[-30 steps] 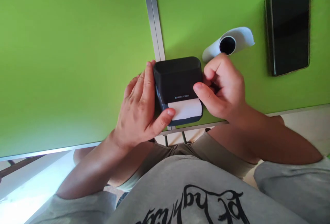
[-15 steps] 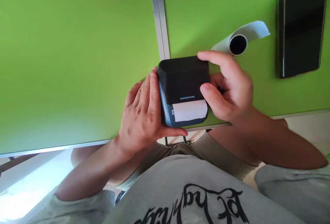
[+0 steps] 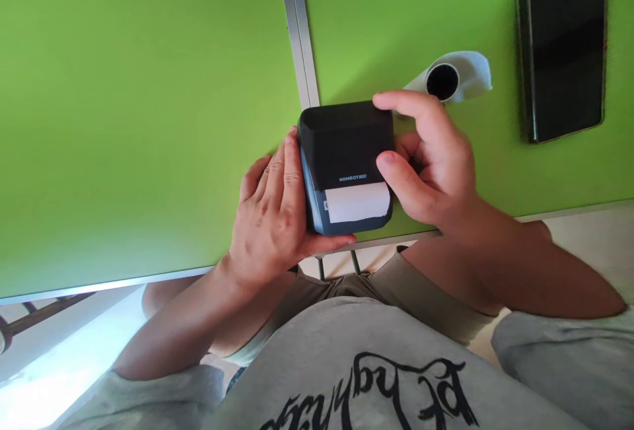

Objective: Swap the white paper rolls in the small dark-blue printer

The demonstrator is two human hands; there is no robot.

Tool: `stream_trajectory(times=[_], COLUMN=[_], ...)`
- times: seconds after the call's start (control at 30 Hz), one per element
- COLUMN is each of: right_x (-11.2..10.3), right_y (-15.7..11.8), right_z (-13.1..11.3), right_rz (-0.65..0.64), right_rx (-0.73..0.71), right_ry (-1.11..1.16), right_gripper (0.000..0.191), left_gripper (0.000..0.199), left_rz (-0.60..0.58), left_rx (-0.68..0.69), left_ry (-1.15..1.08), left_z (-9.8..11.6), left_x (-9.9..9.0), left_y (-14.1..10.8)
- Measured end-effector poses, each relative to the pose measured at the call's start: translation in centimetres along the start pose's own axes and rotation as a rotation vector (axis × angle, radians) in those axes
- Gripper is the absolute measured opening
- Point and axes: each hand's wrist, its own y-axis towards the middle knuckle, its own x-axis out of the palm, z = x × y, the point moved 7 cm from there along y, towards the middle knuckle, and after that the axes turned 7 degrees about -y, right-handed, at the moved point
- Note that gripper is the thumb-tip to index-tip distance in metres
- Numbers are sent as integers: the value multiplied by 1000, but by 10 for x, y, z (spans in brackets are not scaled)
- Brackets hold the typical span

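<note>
A small label printer (image 3: 347,143) with a black lid and blue-grey base sits between my two hands near the front edge of the table. White label paper (image 3: 359,203) sticks out of its front slot. My left hand (image 3: 275,212) grips the left side, fingers along the wall and thumb across the front. On the other side, my right hand (image 3: 436,159) holds the printer, with the index fingertip at the top back corner and the thumb on the lid's right edge. The lid is down. My other right fingers are partly hidden.
Behind my right hand stands a paper roll (image 3: 458,76) with a loose curled end and a dark core. A black phone (image 3: 567,50) lies at the right. A metal strip (image 3: 297,27) divides the green tabletop (image 3: 148,86).
The view has shifted slightly, so the phone and roll appear farther left. The roll's loose end looks more curled in. Both hands keep the same hold on the printer.
</note>
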Motion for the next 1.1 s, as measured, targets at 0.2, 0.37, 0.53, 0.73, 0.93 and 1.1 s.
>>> stream_trajectory(times=[0.2, 0.37, 0.53, 0.73, 0.93, 1.1], right_x=[0, 1, 2, 3, 5, 5], right_y=[0, -1, -3, -4, -4, -3], right_z=[2, 3, 3, 2, 6, 8], right_rz=[-24, -50, -52, -77, -93, -64], right_rx=[30, 9, 36, 84, 158, 167], right_ry=[66, 102, 73, 33, 63, 61], right_gripper=[44, 46, 43, 41, 44, 46], left_gripper=[121, 124, 123, 115, 106, 99], left_rz=[9, -16, 4, 18, 39, 62], left_rx=[-25, -36, -47, -13, -23, 15], left_ry=[-33, -10, 38, 110, 93, 91], left_z=[-1, 0, 4, 14, 10, 12], left_x=[-4, -3, -2, -7, -11, -10], left_y=[0, 1, -3, -8, -6, -4])
